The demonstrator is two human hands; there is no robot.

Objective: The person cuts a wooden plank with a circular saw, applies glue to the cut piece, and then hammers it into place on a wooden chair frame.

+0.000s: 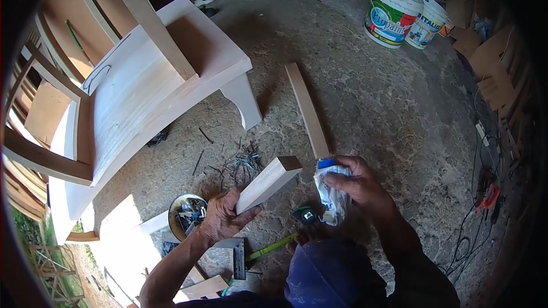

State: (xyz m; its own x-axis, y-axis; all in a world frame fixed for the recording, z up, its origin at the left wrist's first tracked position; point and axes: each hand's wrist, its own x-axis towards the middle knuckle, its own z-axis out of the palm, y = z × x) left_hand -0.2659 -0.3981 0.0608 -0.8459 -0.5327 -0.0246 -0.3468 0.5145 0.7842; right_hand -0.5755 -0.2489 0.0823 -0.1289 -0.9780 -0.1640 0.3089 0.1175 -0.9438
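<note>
My left hand grips a pale squared wooden post, its end face pointing up and away to the right. In my right hand is a crumpled white squeeze pack with a blue top, thumb pressed on its side. The two hands are apart, and the pack does not touch the post. Beyond the right hand, a second wooden bar lies on the floor, its near end close to the pack's blue top. A dark round case, perhaps a tape measure, sits between my hands.
A large pale wooden furniture frame stands at the left. Loose nails or metal bits are scattered ahead. A round container of hardware stands by my left forearm. Paint buckets are at the far right; red-handled pliers and cables lie right.
</note>
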